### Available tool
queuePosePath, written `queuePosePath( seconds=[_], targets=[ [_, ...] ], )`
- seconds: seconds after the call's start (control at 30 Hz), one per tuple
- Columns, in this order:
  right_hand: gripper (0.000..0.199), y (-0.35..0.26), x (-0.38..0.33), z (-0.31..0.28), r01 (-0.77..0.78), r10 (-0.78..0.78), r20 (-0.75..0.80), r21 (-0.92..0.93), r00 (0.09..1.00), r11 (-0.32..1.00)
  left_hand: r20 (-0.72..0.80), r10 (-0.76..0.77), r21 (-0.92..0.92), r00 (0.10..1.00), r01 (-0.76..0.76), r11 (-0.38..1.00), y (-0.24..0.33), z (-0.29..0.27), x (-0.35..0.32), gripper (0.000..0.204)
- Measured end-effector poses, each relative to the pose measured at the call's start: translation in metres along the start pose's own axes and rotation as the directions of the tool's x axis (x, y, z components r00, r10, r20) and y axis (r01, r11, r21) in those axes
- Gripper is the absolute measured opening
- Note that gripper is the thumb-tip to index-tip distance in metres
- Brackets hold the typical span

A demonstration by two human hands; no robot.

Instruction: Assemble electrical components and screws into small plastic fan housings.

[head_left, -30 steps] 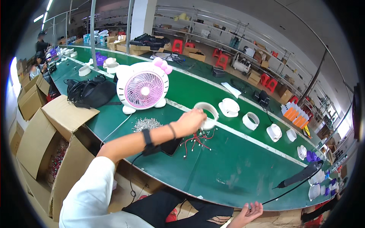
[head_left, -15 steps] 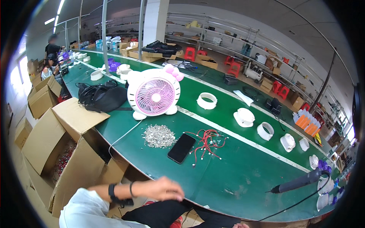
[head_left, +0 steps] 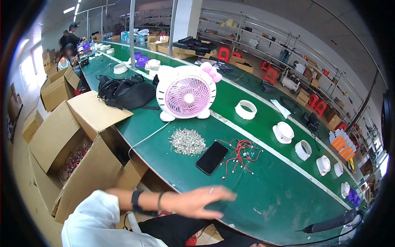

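Note:
My left hand (head_left: 205, 201) hovers over the near edge of the green table (head_left: 279, 206), fingers stretched out and apart, holding nothing I can see. Of my right hand (head_left: 256, 245) only a sliver of fingers shows at the lower edge; their pose is hidden. Beyond the left hand lie a black phone (head_left: 212, 158), a heap of small metal pieces (head_left: 187, 142), and a tangle of red wires (head_left: 242, 154) with white ends. A white and pink cat-shaped fan (head_left: 187, 96) stands behind them. At the right lies a dark electric screwdriver (head_left: 333, 222) with a cord.
White round housings (head_left: 246, 110) sit along a green belt (head_left: 263, 109) past the table. An open cardboard box (head_left: 88, 175) with red wires inside stands at the left, near a black bag (head_left: 127, 92). People (head_left: 70, 57) are farther off; shelves line the back.
My left hand has moved right and its fingers have spread. The head view has turned, shifting the table and its things rightward in the picture.

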State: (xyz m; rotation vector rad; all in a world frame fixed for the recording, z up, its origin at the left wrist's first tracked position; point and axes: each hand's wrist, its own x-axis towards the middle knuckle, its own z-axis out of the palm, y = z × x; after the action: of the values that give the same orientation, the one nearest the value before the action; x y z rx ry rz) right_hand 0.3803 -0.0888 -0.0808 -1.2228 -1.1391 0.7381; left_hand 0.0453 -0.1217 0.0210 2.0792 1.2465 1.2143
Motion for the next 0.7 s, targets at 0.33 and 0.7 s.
queuePosePath(
  seconds=[0.33, 0.7],
  targets=[
    [0.024, 0.043, 0.002, -0.006, 0.282, -0.294, 0.001, -0.285, 0.956, 0.916, -0.045, -0.660, 0.714, 0.750, 0.486, 0.504, -0.163, -0.042, 0.184, 0.125],
    [0.021, 0.034, 0.004, -0.001, 0.233, -0.238, 0.001, -0.202, 0.971, 0.951, 0.210, -0.213, 0.333, 0.954, 0.135, 0.933, -0.186, -0.037, 0.199, 0.018]
  ],
)
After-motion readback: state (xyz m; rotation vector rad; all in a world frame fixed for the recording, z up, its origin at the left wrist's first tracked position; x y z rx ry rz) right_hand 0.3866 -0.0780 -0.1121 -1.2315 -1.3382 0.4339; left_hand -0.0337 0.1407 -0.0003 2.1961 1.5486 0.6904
